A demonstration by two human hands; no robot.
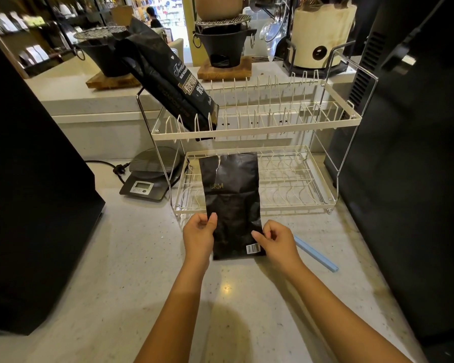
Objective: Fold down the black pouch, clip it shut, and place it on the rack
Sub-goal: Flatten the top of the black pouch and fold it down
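A black pouch (232, 203) stands upright on the counter in front of the white two-tier wire rack (257, 132). Its top edge is torn at the left and stands unfolded. My left hand (198, 233) pinches the pouch's left edge low down. My right hand (275, 241) grips its lower right edge near a white barcode label. A light blue clip bar (316, 254) lies flat on the counter just right of my right hand.
A larger black printed bag (168, 79) leans in the rack's upper tier at the left. A digital scale (152, 174) sits left of the rack. Tall black machines flank the counter on both sides. Black stoves on wooden boards stand on the raised ledge behind.
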